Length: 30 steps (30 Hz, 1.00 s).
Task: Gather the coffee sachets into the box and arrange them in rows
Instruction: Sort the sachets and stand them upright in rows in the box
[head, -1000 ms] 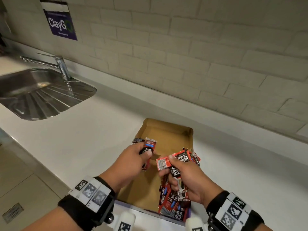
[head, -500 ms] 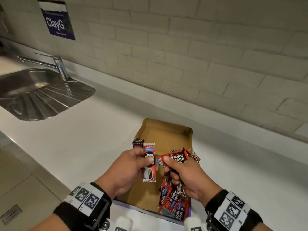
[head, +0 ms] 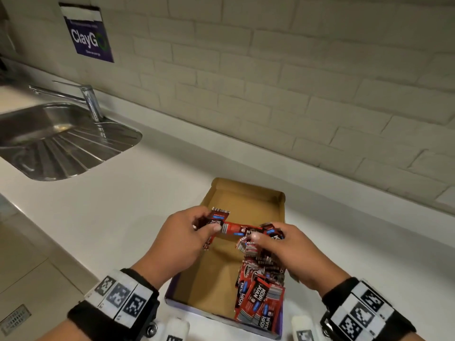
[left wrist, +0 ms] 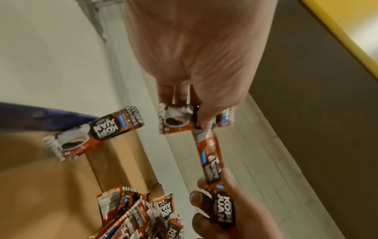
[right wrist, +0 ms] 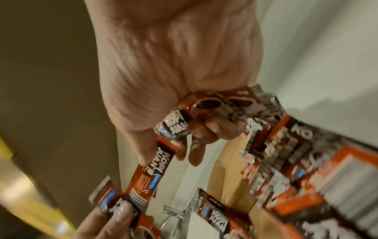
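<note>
An open cardboard box (head: 248, 190) stands on the white counter (head: 123, 205). A heap of red coffee sachets (head: 261, 299) fills its near right part; the left part shows bare cardboard. Above the box my left hand (head: 209, 227) pinches a few sachets (left wrist: 178, 119) under its thumb. My right hand (head: 256, 238) grips a bundle of sachets (right wrist: 204, 106). One sachet (head: 236, 230) spans the gap, each hand pinching one end. Another sachet (left wrist: 96, 132) hangs low by the box's left wall; I cannot tell whether it is held.
A steel sink (head: 49, 134) with a tap (head: 91, 102) lies at the far left of the counter. A tiled wall (head: 295, 82) runs close behind the box. The counter's front edge drops to the floor (head: 24, 279) on the left.
The hands have come together over the box. The sachet from the right hand now lies level between both hands, with the left thumb on its end.
</note>
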Each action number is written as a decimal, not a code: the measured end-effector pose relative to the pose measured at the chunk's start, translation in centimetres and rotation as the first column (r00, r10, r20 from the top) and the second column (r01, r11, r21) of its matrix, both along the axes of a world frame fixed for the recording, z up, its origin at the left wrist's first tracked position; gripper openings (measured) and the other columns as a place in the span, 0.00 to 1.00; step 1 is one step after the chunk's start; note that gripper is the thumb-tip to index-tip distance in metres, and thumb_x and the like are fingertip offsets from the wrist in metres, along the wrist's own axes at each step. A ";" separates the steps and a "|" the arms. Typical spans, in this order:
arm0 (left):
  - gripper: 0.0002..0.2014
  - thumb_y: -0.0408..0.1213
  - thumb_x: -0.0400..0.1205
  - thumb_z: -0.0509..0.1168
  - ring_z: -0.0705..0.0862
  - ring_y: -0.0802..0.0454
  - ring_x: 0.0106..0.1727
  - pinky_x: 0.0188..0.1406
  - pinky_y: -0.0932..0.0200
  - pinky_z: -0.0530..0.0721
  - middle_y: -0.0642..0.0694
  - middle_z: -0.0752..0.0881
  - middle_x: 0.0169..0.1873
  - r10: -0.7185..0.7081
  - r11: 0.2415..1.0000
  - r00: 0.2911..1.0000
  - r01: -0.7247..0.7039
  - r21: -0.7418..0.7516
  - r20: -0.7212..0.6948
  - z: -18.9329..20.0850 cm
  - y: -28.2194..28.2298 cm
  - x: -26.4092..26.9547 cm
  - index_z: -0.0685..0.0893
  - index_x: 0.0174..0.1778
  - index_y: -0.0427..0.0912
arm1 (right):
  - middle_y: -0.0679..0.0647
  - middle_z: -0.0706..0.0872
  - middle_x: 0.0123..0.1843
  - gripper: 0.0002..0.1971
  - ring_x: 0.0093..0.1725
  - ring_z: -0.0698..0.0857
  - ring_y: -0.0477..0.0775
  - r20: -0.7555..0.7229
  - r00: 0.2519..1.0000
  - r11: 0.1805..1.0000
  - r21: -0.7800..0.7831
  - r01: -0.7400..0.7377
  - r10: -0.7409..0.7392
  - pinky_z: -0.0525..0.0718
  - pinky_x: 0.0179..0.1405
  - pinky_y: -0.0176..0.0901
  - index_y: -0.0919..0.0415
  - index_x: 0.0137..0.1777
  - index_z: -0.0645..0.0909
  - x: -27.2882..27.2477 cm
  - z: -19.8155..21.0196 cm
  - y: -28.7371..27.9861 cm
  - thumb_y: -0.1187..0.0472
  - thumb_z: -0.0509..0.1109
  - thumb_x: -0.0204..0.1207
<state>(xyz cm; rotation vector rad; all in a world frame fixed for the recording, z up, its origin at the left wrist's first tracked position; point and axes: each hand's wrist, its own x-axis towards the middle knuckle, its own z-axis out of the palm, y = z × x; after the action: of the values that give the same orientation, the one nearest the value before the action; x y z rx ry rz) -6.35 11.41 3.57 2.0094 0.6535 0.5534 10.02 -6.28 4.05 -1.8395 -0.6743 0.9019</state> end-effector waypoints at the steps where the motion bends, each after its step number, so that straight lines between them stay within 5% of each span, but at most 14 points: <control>1: 0.06 0.38 0.81 0.74 0.88 0.61 0.42 0.42 0.70 0.83 0.60 0.91 0.42 0.020 0.997 0.998 -0.024 0.077 0.059 0.1 -0.2 -0.1 0.91 0.48 0.56 | 0.53 0.93 0.43 0.17 0.27 0.85 0.47 -0.154 0.986 0.996 0.046 0.078 -0.070 0.81 0.29 0.38 0.63 0.54 0.85 0.0 -0.1 0.1 0.47 0.76 0.79; 4: 0.13 0.28 0.77 0.76 0.89 0.63 0.49 0.50 0.73 0.83 0.63 0.90 0.45 -0.099 0.955 0.978 0.041 0.293 0.186 -0.5 -0.5 -0.6 0.93 0.45 0.53 | 0.61 0.90 0.41 0.22 0.22 0.67 0.47 -0.406 0.902 0.973 0.104 0.206 -0.147 0.66 0.21 0.36 0.68 0.56 0.82 -0.2 -0.4 0.5 0.50 0.77 0.73; 8: 0.12 0.32 0.77 0.69 0.86 0.66 0.55 0.53 0.70 0.84 0.63 0.88 0.53 -0.227 0.854 0.965 0.130 0.504 0.135 -2.5 -0.4 -1.1 0.93 0.48 0.54 | 0.65 0.91 0.40 0.29 0.18 0.67 0.45 -0.566 0.819 0.947 0.200 0.250 -0.097 0.65 0.18 0.35 0.74 0.62 0.83 -0.1 -0.2 0.8 0.48 0.75 0.72; 12: 0.13 0.38 0.79 0.62 0.86 0.64 0.52 0.52 0.69 0.86 0.59 0.88 0.53 -0.222 0.821 0.966 0.111 0.561 0.134 -3.0 -0.5 -1.3 0.93 0.49 0.51 | 0.56 0.76 0.21 0.36 0.19 0.64 0.49 -0.563 0.825 0.957 0.208 0.203 -0.053 0.63 0.25 0.41 0.77 0.56 0.85 0.1 -0.2 0.5 0.37 0.75 0.74; 16: 0.14 0.39 0.80 0.61 0.86 0.61 0.48 0.43 0.64 0.88 0.60 0.87 0.51 -0.246 0.762 0.967 0.151 0.629 0.065 -3.3 -0.4 -1.3 0.93 0.49 0.50 | 0.51 0.76 0.20 0.18 0.21 0.63 0.49 -0.396 0.907 0.955 0.186 0.233 -0.144 0.61 0.26 0.42 0.73 0.48 0.86 -0.3 0.0 0.8 0.54 0.74 0.81; 19: 0.08 0.40 0.81 0.72 0.86 0.63 0.48 0.42 0.72 0.83 0.66 0.84 0.48 -0.185 0.883 0.982 0.157 0.442 0.022 -2.9 -0.6 -1.3 0.92 0.48 0.60 | 0.48 0.78 0.21 0.09 0.19 0.68 0.46 -0.257 0.946 0.953 0.175 0.248 -0.199 0.67 0.23 0.37 0.64 0.43 0.83 -0.3 -0.3 1.1 0.60 0.73 0.84; 21: 0.09 0.40 0.77 0.78 0.87 0.63 0.47 0.42 0.74 0.81 0.63 0.87 0.43 -0.040 0.994 0.999 0.041 0.105 -0.004 -2.3 -0.7 -1.3 0.91 0.46 0.61 | 0.45 0.82 0.22 0.07 0.19 0.75 0.41 -0.183 0.962 0.957 0.167 0.235 -0.205 0.72 0.21 0.32 0.63 0.46 0.84 -0.3 -0.3 1.2 0.61 0.72 0.84; 24: 0.16 0.33 0.74 0.80 0.91 0.53 0.38 0.38 0.62 0.85 0.48 0.91 0.35 0.073 0.907 0.996 -0.049 -0.418 0.042 -1.7 -0.3 -0.8 0.89 0.57 0.46 | 0.48 0.91 0.31 0.06 0.26 0.87 0.44 -0.146 0.968 0.962 0.152 0.227 -0.205 0.82 0.27 0.36 0.63 0.52 0.86 -0.4 -0.1 1.1 0.60 0.73 0.84; 26: 0.18 0.30 0.74 0.79 0.91 0.47 0.36 0.36 0.56 0.84 0.40 0.91 0.35 0.086 0.848 0.994 -0.040 -0.528 0.063 -1.5 -0.1 -0.7 0.87 0.59 0.40 | 0.54 0.95 0.41 0.06 0.39 0.94 0.54 -0.119 0.974 0.970 0.125 0.208 -0.194 0.89 0.40 0.47 0.61 0.54 0.87 -0.3 -0.1 1.1 0.59 0.74 0.83; 30: 0.07 0.30 0.78 0.75 0.88 0.40 0.34 0.33 0.52 0.84 0.31 0.91 0.38 0.057 0.829 0.996 -0.007 -0.559 0.071 -1.1 -0.3 -0.7 0.88 0.51 0.34 | 0.57 0.95 0.43 0.05 0.41 0.95 0.57 -0.094 0.985 0.985 0.079 0.153 -0.146 0.86 0.38 0.45 0.61 0.52 0.86 -0.7 0.2 1.3 0.60 0.73 0.83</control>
<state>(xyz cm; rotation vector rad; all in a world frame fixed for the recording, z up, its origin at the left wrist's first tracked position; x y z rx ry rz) -7.05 11.16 2.45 1.4155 0.7023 0.4029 9.35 -4.93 4.21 -1.7387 -0.5056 0.8364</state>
